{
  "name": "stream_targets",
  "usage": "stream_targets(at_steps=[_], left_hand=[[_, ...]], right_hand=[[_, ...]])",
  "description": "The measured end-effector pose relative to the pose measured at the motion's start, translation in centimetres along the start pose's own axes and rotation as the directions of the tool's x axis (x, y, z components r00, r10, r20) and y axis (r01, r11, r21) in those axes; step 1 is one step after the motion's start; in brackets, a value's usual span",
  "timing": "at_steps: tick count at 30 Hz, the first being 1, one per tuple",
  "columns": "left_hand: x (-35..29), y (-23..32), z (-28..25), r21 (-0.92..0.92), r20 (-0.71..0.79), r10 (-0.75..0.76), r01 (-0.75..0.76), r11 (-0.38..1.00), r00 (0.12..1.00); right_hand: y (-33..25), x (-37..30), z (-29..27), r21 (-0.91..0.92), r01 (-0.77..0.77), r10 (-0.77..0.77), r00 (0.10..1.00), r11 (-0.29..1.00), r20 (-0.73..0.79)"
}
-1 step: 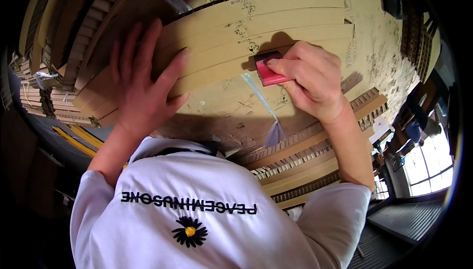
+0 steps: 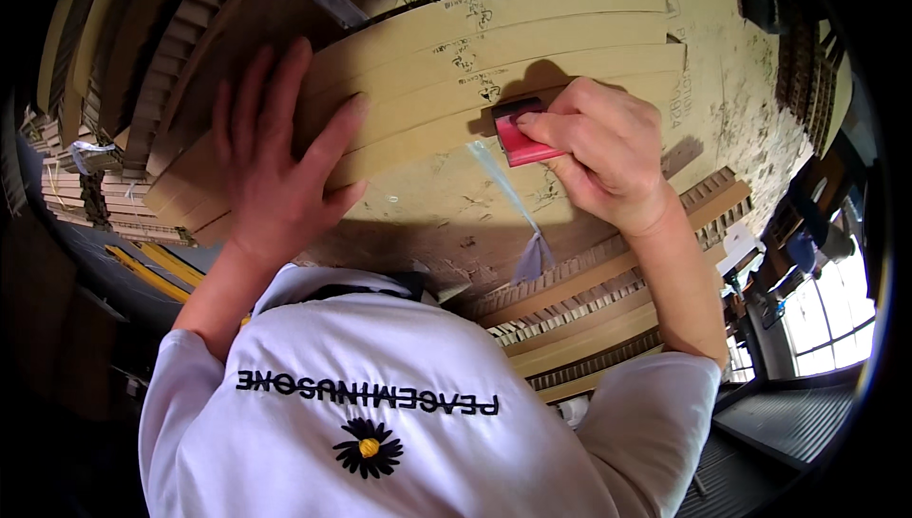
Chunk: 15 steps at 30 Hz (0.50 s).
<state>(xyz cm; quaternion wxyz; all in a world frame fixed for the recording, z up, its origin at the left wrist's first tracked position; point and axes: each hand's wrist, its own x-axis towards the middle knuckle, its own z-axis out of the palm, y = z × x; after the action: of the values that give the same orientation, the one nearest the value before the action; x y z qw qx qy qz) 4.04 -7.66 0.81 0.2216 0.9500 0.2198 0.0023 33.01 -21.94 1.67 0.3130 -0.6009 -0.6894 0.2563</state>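
Note:
Several long tan cardboard strips (image 2: 408,114) lie side by side, slightly fanned, with small dark printed marks on their faces. My left hand (image 2: 271,162) rests across their left part, fingers spread and thumb stretched out. In my right hand (image 2: 603,152), a red stamp (image 2: 522,146) with a dark lower block is pinched between thumb and fingers. It is held at the near strip, beside the nearest mark. Whether its face touches the cardboard is hidden.
A clear plastic strap (image 2: 508,186) hangs over the worn surface (image 2: 437,233) before me. Cut cardboard strips (image 2: 589,328) are stacked at lower right, others (image 2: 195,53) at far left. A black block (image 2: 760,3) sits upper right; yellow bars (image 2: 157,271) lie at left.

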Motion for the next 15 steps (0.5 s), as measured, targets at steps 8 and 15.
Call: stream_targets(at_steps=[8, 15], left_hand=[[-0.2, -0.3, 0.6, -0.005, -0.055, -0.032, 0.032, 0.999, 0.998], [-0.4, 0.3, 0.6, -0.031, -0.047, -0.068, 0.067, 0.997, 0.997]], right_hand=[[0.2, 0.4, 0.2, 0.016, -0.004, 0.004, 1.0, 1.0, -0.004], [-0.9, -0.7, 0.7, -0.039, -0.105, 0.104, 0.994, 0.994, -0.028]])
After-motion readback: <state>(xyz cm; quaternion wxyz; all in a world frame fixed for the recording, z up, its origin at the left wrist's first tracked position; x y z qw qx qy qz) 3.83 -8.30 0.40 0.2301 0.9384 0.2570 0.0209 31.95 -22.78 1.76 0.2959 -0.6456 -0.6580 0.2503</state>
